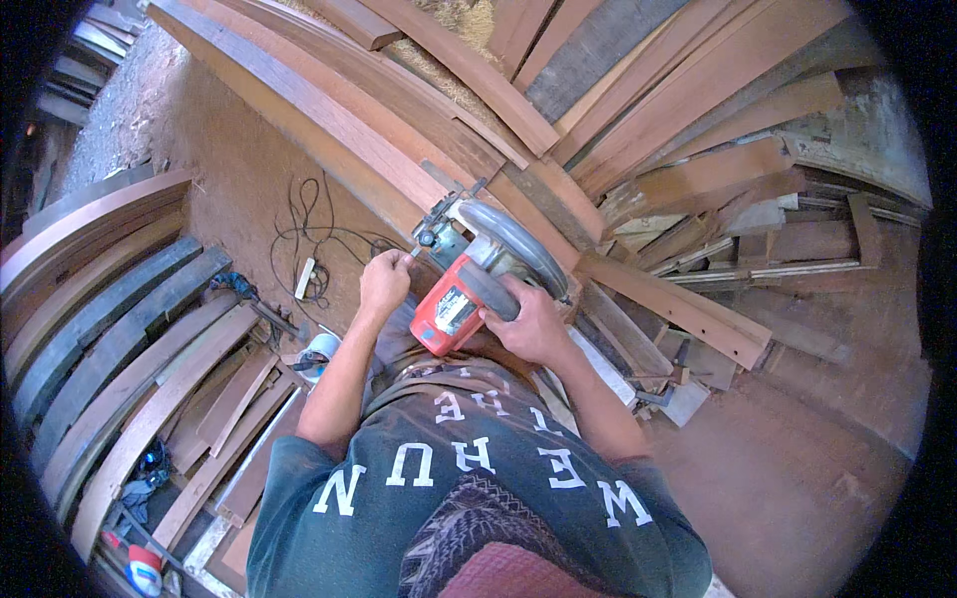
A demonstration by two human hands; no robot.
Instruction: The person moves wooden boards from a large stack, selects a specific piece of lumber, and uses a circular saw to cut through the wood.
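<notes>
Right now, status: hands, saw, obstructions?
Right hand gripping red circular saw. Left hand curled beside it, contact unclear. Saw at end of plank. Cable tangle to left.

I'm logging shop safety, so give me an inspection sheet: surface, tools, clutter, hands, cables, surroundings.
Surface: long wooden beam, near end by the saw.
Tools: circular saw, red housing, grey blade guard.
Clutter: planks stacked left; wood pieces piled right.
Hands: right hand grips the saw; left hand curled beside it, contents unclear.
Cables: black cord tangled on the floor; white power strip.
Surroundings: sawdust beyond the beam.
</notes>
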